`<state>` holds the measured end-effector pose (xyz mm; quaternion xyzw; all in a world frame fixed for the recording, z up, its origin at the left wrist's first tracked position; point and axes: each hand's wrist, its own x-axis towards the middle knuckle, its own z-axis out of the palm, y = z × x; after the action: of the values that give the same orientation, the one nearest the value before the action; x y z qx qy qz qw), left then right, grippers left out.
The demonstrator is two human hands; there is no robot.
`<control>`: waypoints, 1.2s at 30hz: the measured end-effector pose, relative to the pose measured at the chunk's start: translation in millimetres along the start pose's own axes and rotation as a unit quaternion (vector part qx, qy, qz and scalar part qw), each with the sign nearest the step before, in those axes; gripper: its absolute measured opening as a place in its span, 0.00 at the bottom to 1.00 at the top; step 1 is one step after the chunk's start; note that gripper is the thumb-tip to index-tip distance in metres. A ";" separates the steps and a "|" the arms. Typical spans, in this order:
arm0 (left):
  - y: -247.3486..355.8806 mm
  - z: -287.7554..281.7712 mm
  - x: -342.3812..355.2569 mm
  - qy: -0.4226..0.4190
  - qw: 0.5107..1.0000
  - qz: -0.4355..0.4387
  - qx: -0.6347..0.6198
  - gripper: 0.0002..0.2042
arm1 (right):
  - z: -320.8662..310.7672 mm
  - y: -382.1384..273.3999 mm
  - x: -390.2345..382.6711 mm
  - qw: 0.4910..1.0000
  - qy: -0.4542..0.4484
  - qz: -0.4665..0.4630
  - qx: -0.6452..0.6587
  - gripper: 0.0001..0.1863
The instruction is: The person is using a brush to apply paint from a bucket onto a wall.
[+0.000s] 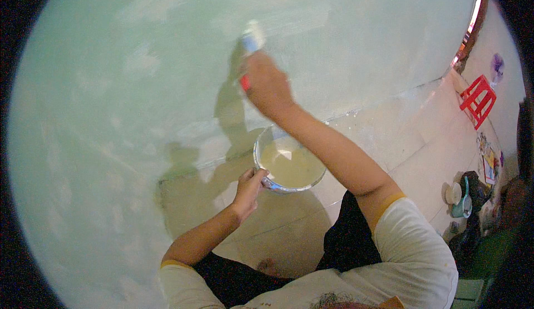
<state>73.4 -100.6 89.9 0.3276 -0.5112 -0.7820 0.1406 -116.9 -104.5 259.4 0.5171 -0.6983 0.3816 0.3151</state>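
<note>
My right hand (268, 85) is closed round the handle of a paintbrush (252, 37), raised in front of the wall. The brush is slightly blurred, with pale bristles and a blue band, and a bit of red shows below my fist. Its bristles are at the pale green wall (183, 81), which has whitish streaks; whether they touch cannot be made out. My left hand (249, 191) grips the rim of a round bucket (286, 188), thumb over the edge. Pale yellowish liquid lies in the bucket. My right forearm covers part of its far right rim.
Light floor tiles (384, 142) meet the wall, with white specks along the join. A red plastic stool (478, 100) is at the far right. Closer on that side are a teal dipper (463, 204), a white cup (453, 193) and dark bags (473, 242). My dark-clad legs flank the bucket.
</note>
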 end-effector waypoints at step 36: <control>9.2 0.2 4.7 -0.018 0.998 -0.054 0.032 0.10 | -3.8 36.3 18.8 0.911 -0.020 0.071 0.405 0.16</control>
<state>68.7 -107.1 96.4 0.3450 -0.5199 -0.7775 0.0787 -156.7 -103.9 269.5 0.5569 -0.5246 0.6429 0.0371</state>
